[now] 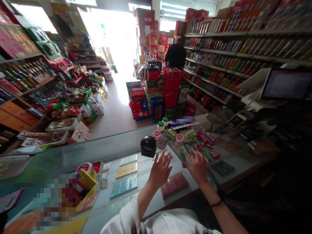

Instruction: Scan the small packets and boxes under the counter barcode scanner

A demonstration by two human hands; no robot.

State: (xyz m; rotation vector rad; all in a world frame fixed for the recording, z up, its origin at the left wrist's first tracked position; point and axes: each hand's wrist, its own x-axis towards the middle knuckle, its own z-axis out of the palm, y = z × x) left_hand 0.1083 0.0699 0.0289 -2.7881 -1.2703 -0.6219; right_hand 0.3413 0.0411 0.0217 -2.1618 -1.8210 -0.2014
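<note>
Both hands hover over or rest on the glass counter [104,143]; contact is hard to tell. My left hand [160,167] has its fingers spread and holds nothing, just right of a round black device [148,146]. My right hand [198,166] is also spread, beside a slim green pack [182,156]. Beyond them stand two green-capped white bottles [161,126], red-and-white round tubs [179,139] and a pile of green and red candy packs [206,138]. Dark red packs [174,184] show under the glass between my forearms.
A monitor [287,84] and a small payment device [236,120] stand at the right. Yellow boxes [85,183] sit at the left. Beyond the counter are stacked boxes [138,100], drink shelves [219,34] and a person in black [175,56].
</note>
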